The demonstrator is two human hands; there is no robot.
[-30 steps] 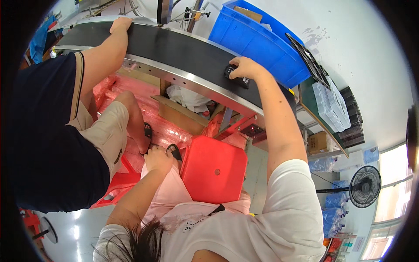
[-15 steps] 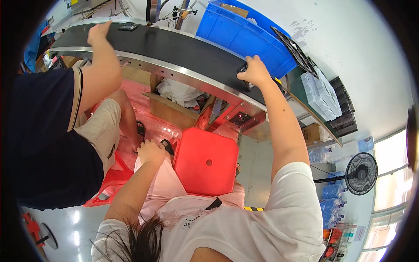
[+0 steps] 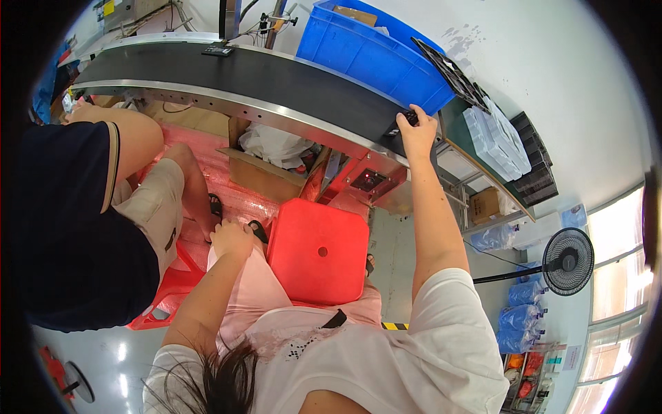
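Note:
At the right end of the black conveyor belt (image 3: 289, 88), my right hand (image 3: 418, 138) has its fingers closed on a small black rectangular item (image 3: 409, 118). Its exact kind cannot be made out, and the hand hides part of it. A dark patch with pale marks shows on the belt just left of my fingers. My left hand (image 3: 232, 239) rests on my knee, over pink trousers, holding nothing, its fingers laid out. Farther left on the belt lies another flat black item (image 3: 218, 51), out of reach of both hands.
Behind the belt stands a blue crate (image 3: 376, 58). A side table at right bears clear plastic trays (image 3: 493, 141) and black trays (image 3: 534, 162). A red stool (image 3: 317, 252) is before me, a fan (image 3: 568, 261) at right. A co-worker (image 3: 76, 221) sits at left.
My right hand has moved right along the belt with the black item. The other black item has travelled right. The co-worker's hand has drawn back from the belt. My left hand stays put.

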